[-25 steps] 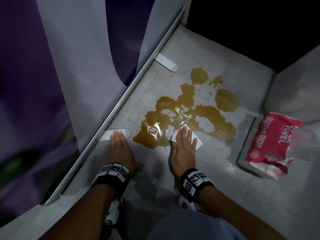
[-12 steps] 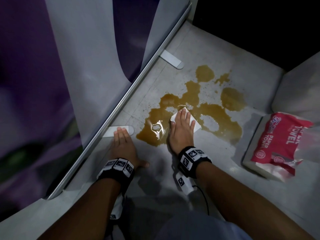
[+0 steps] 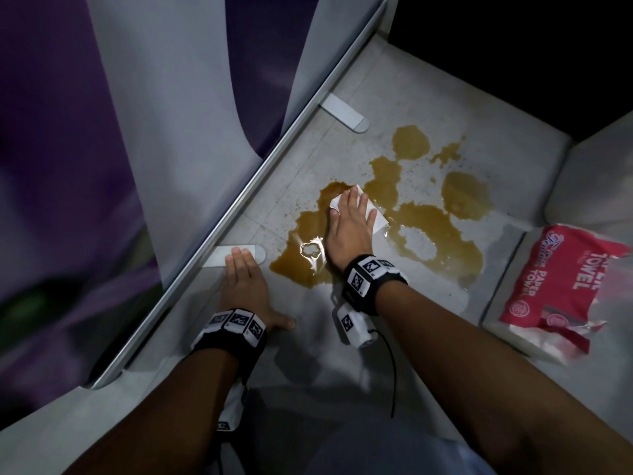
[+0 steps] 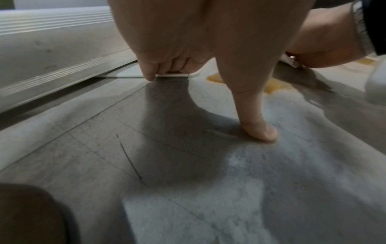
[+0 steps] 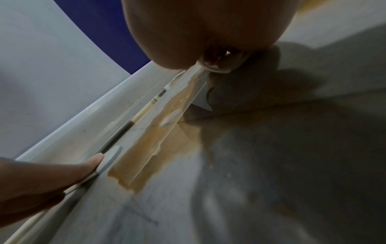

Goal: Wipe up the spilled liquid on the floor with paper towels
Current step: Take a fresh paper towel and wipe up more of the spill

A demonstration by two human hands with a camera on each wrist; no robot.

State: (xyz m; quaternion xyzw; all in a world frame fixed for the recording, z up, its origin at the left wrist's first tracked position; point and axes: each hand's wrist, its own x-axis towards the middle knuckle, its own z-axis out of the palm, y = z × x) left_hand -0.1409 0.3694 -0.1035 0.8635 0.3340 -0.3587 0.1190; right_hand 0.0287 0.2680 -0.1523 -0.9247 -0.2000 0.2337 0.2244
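Note:
A brown spill (image 3: 428,228) spreads over the grey floor (image 3: 376,337). My right hand (image 3: 354,214) presses a white paper towel (image 3: 378,222) flat into the spill's left part, fingers straight. In the right wrist view the palm (image 5: 208,33) covers the towel, and the liquid (image 5: 150,148) runs toward the camera. Left of the spill, my left hand (image 3: 239,269) lies flat on the dry floor holding nothing. Its fingertips touch a white floor plate (image 3: 219,257). The left wrist view shows its thumb (image 4: 256,128) planted on the floor.
A red paper towel pack (image 3: 555,289) lies on the floor at the right. A metal rail (image 3: 239,207) runs diagonally along the left under grey and purple panels. A second white plate (image 3: 346,113) lies farther along it. A grey wall (image 3: 596,173) rises behind the pack.
My right hand has slid the towel forward and to the left, deeper into the spill. My left hand has stayed in place on the floor.

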